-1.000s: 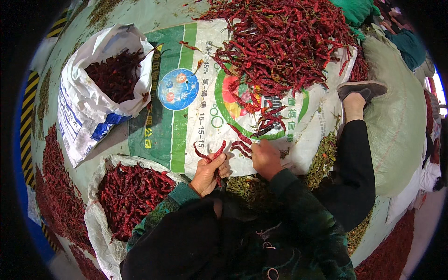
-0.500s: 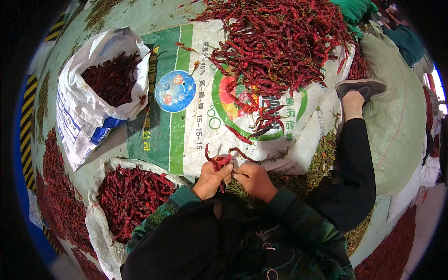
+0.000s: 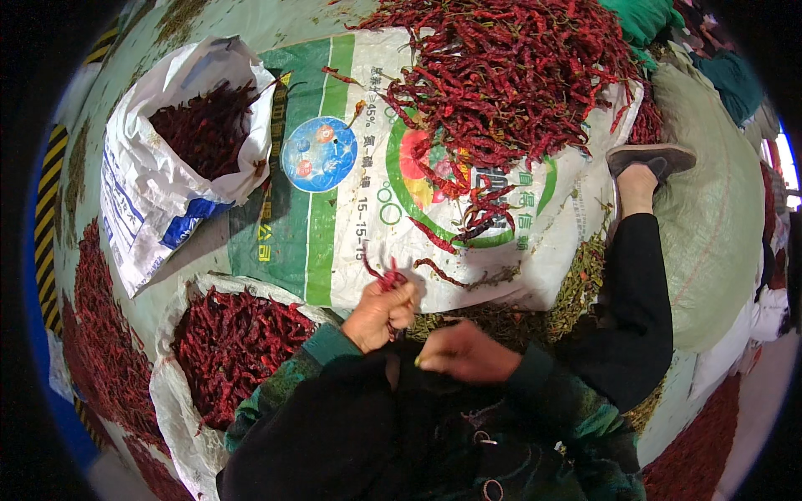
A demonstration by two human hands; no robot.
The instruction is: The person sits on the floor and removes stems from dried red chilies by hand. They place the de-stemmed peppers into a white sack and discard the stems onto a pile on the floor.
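My left hand (image 3: 382,311) grips dried red chillies (image 3: 388,275), whose curved tips stick up above the fingers. My right hand (image 3: 464,352) is lower and to its right, over my dark lap, blurred, fingertips pinched on a tiny pale-green bit too small to name. Beyond both hands a printed white-and-green sack (image 3: 313,250) lies flat, with a few loose chillies (image 3: 434,238) and a large heap of them (image 3: 493,75) at its far end. Dry stalks and leaves (image 3: 585,271) lie along its near and right edges.
An upright white sack of darker chillies (image 3: 142,225) stands at left; an open sack of red chillies (image 3: 234,351) is at lower left. My outstretched leg (image 3: 639,284) with a shoe lies right, against a stuffed pale sack (image 3: 702,225). More chillies (image 3: 104,326) cover the floor at far left.
My right hand has left the loose chillies, met my left hand, then moved down and away toward my lap. My left hand stays nearly in place, still gripping chillies.
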